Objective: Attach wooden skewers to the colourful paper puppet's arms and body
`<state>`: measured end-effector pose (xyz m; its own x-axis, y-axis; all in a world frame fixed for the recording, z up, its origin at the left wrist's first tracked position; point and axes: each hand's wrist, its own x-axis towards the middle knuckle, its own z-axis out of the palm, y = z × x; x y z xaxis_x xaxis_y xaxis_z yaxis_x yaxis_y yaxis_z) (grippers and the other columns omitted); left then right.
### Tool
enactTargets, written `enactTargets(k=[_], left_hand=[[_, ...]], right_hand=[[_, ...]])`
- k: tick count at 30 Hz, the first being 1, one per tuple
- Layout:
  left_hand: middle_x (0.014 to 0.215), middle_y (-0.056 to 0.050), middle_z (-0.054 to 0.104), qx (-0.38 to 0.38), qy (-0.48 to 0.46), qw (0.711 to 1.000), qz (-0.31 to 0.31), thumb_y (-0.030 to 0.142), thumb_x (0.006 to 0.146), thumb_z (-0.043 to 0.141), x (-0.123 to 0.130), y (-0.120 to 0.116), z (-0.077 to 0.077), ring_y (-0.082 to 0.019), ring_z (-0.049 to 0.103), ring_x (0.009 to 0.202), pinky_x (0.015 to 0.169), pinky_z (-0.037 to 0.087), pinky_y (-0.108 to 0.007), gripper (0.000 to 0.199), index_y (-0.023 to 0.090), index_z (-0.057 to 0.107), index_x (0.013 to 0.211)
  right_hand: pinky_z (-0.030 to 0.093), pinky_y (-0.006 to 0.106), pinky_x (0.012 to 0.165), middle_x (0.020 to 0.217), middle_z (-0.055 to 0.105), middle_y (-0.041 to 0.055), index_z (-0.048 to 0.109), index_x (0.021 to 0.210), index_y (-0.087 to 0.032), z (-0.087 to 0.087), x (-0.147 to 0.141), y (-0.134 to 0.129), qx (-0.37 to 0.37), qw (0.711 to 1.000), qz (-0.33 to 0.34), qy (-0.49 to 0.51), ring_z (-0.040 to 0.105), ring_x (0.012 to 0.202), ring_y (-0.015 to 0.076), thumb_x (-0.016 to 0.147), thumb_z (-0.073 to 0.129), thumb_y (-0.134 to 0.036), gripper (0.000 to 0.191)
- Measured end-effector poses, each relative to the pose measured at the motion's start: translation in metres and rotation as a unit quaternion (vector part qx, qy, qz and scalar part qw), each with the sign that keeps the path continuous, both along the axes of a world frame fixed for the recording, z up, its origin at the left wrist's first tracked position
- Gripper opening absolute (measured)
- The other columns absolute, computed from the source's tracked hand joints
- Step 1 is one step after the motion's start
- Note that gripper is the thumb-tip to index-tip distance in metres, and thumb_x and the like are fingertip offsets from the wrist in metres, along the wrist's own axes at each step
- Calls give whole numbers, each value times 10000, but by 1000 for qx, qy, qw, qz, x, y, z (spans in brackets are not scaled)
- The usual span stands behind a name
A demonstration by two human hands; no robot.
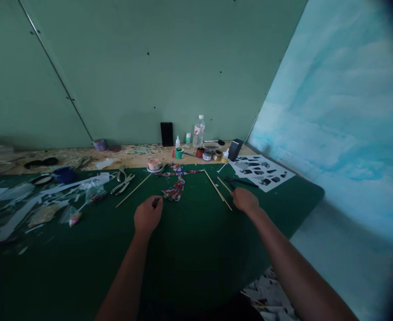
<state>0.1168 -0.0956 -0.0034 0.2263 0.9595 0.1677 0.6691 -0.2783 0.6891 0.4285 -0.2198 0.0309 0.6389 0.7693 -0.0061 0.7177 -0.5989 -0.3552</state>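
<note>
My right hand (246,199) is closed at the right, its fingers on the near end of a thin wooden stick (223,184). Just beyond those fingers lie dark-handled pliers (245,182). To their left, more thin sticks (216,187) rest on the green tabletop, close to one arm of a flat, colourful patterned figure (176,189). My left hand (149,215) is curled shut near the figure's lower end; a dark spot shows between thumb and finger, and I cannot tell what it is. Another wooden stick (133,191) lies beyond my left hand.
Metal pliers (123,183) and paper scraps with small plastic bags (94,191) spread over the left side. Paint jars (207,155), a water bottle (199,131) and a black phone (166,134) stand along the back. A sheet with dark shapes (261,171) lies at the right.
</note>
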Motion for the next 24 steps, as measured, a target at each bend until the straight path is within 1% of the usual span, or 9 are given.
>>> enactTargets(k=[3, 6, 9, 11, 14, 16, 19, 21, 24], left_hand=[[949, -72, 709, 18, -69, 997, -8, 416, 901, 434, 5, -4, 5, -199, 647, 851, 742, 467, -263, 381, 167, 673, 1062], [909, -39, 703, 21, -127, 991, -45, 477, 909, 412, 15, -4, 18, -172, 638, 785, 703, 475, -245, 430, 198, 676, 1101], [690, -1, 636, -35, -232, 967, -95, 488, 881, 478, 20, 1, 34, -124, 548, 555, 518, 423, -213, 458, 198, 636, 1199], [546, 39, 523, -83, -303, 945, -86, 466, 850, 549, 16, 6, 42, -94, 448, 453, 426, 342, -188, 455, 174, 633, 1189], [516, 58, 467, -131, -394, 909, -43, 399, 824, 600, 2, 10, 47, -82, 411, 431, 400, 322, -181, 382, 157, 637, 1117], [542, 51, 487, -146, -429, 891, -20, 369, 825, 600, -8, 9, 48, -85, 429, 452, 412, 348, -186, 339, 161, 629, 1092], [639, 15, 552, -123, -400, 908, -25, 370, 825, 614, -20, 8, 50, -87, 470, 510, 448, 382, -196, 275, 151, 665, 983], [671, -1, 574, -95, -348, 932, -24, 384, 830, 618, -25, 10, 53, -84, 485, 531, 465, 383, -197, 267, 138, 685, 911], [578, 34, 519, -105, -297, 949, -5, 411, 844, 604, -27, 24, 57, -77, 466, 501, 454, 362, -184, 324, 146, 667, 1021]], right_hand=[[441, 310, 705, 934, 665, 156, 587, 921, -143, 20, -24, 8, 56, 996, 72, 9, 635, 847, 212, 947, 414, -263, 212], [441, 231, 639, 831, 684, 23, 532, 1010, -213, 31, -70, 26, 82, 977, 191, 56, 637, 712, 129, 980, 355, -366, 236], [419, 219, 600, 695, 639, -29, 501, 969, -226, 34, -116, 52, 119, 922, 336, 153, 611, 630, 114, 977, 376, -320, 157], [404, 221, 602, 690, 626, -29, 501, 907, -221, 35, -136, 71, 126, 882, 414, 187, 602, 648, 116, 950, 445, -273, 88], [395, 215, 577, 665, 604, -37, 506, 896, -214, 33, -153, 98, 113, 835, 485, 234, 576, 599, 103, 944, 466, -270, 84], [397, 211, 560, 670, 611, -35, 527, 979, -213, 30, -158, 114, 106, 817, 509, 249, 569, 573, 100, 951, 445, -266, 102], [426, 231, 618, 830, 677, 6, 549, 1121, -221, 24, -162, 131, 117, 799, 556, 197, 607, 668, 121, 906, 505, -214, 220], [436, 244, 661, 892, 690, 24, 590, 1085, -213, 19, -160, 139, 119, 777, 596, 165, 618, 722, 132, 891, 532, -212, 203], [437, 234, 649, 827, 686, 21, 639, 980, -189, 9, -149, 146, 138, 763, 606, 179, 612, 698, 123, 910, 542, -309, 169]])
